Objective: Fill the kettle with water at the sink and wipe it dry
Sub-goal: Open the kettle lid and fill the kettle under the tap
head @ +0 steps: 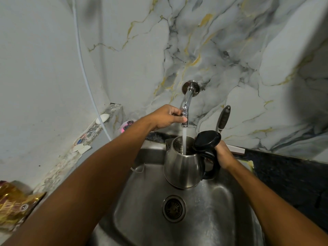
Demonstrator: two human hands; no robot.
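Note:
A steel kettle (182,167) with a black handle and its black lid (206,140) flipped open hangs above the steel sink (218,215). My right hand (224,155) grips the kettle's handle. A chrome tap (186,105) juts from the marble wall, and a stream of water (184,141) runs from its spout straight into the kettle's mouth. My left hand (166,118) is closed around the tap's end, just above the stream.
The sink's drain (174,208) lies below the kettle. A knife handle (224,118) leans on the wall behind the kettle. A dark counter (287,173) runs to the right. A gold packet (16,203) and small items sit on the left ledge.

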